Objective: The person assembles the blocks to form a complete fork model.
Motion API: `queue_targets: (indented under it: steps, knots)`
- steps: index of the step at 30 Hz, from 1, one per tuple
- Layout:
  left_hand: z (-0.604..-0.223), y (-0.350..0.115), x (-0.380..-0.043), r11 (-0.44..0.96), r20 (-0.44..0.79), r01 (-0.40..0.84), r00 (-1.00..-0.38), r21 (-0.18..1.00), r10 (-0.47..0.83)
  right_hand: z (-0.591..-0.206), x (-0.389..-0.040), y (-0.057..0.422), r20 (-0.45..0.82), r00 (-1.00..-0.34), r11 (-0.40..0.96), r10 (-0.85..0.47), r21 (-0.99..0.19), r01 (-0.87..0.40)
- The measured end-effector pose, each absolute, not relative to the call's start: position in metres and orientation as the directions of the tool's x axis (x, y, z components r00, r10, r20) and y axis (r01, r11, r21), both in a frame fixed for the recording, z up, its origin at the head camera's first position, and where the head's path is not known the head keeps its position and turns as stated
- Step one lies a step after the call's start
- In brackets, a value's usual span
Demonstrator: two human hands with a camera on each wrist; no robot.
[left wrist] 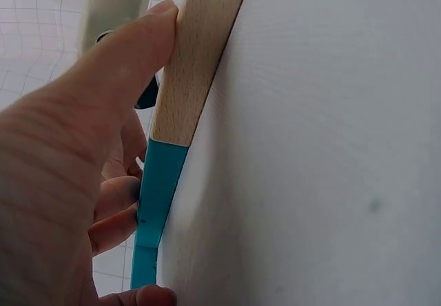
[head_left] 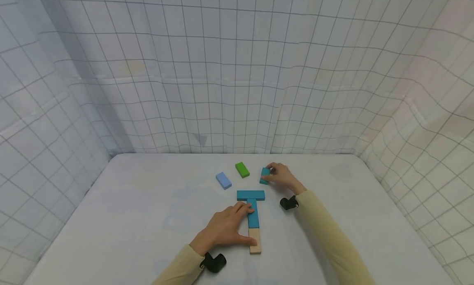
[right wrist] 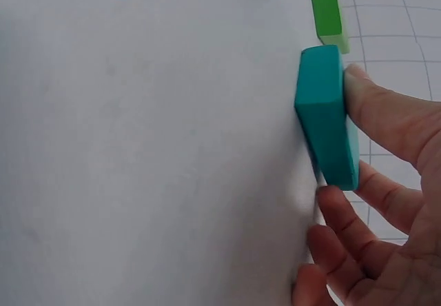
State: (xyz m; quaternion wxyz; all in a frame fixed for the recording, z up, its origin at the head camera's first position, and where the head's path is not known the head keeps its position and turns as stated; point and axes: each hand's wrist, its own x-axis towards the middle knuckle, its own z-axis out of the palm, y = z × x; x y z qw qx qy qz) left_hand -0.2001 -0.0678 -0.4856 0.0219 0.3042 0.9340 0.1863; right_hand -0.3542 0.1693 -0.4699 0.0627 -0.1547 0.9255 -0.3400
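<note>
A flat T of blocks lies on the white table: one teal block point(head_left: 250, 195) crosswise, another teal block point(head_left: 253, 219) below it, then a plain wooden block point(head_left: 254, 235) at the near end. My left hand point(head_left: 225, 225) spans the stem from its left side. In the left wrist view its thumb rests on the wooden block point(left wrist: 196, 65) and its fingers lie along the teal block point(left wrist: 163, 175). Farther back, my right hand point(head_left: 283, 177) pinches a loose teal block point(head_left: 264, 176). The right wrist view shows the thumb against that block point(right wrist: 321, 78), with the index finger at its other end.
A green block point(head_left: 242, 169) and a light blue block point(head_left: 224, 181) lie apart on the table point(head_left: 148, 219), left of the right hand. Grid-patterned white curtains point(head_left: 237, 79) enclose the table at the back and both sides.
</note>
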Motion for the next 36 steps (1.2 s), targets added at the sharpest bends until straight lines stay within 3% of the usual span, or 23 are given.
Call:
queue_targets:
  steps: [6, 18, 36]
  knots:
    - [-0.4858, -0.067, -0.2006, 0.746, 0.052, 0.547, -0.818, 0.38, 0.573, -0.4699, -0.3529, 0.1688, -0.059, -0.944, 0.692, -0.325, -0.695, -0.194]
    - [-0.4862, -0.0677, -0.2007, 0.726, 0.078, 0.561, -0.809, 0.397, 0.582, -0.4714, -0.3479, 0.1686, -0.037, -0.928, 0.622, -0.371, -0.752, -0.219]
    - [-0.4861, -0.067, -0.2017, 0.733, 0.06, 0.54, -0.819, 0.413, 0.57, -0.4773, -0.3452, 0.1707, -0.017, -0.909, 0.607, -0.417, -0.75, -0.264]
